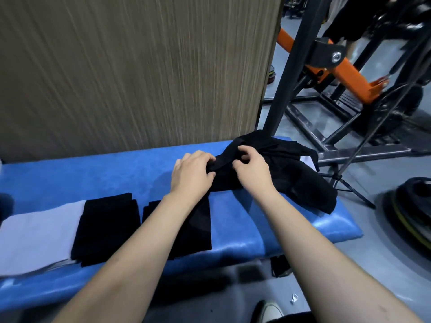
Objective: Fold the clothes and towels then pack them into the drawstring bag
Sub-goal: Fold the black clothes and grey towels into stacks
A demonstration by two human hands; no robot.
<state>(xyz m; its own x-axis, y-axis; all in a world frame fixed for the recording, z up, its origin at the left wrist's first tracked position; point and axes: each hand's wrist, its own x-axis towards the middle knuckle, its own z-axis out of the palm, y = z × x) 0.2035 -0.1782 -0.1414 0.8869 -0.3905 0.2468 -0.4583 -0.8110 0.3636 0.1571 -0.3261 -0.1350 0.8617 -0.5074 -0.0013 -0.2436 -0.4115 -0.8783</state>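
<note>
We note left hand (pixel 191 173) and right hand (pixel 250 170) both pinching crumpled black fabric garment (pixel 291 173) | garment on blue padded bench (pixel 116 173), far right end | two folded black cloths (pixel 107 229) nearby.

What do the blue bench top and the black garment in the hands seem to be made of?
Bench top: likely padded vinyl or faux leather, since the front edge is glossy and rounded; farther back it looks more matte, almost suede-like. Black garment: soft thin matte fabric, bunching into folds where the left hand and right hand grip it.
</note>
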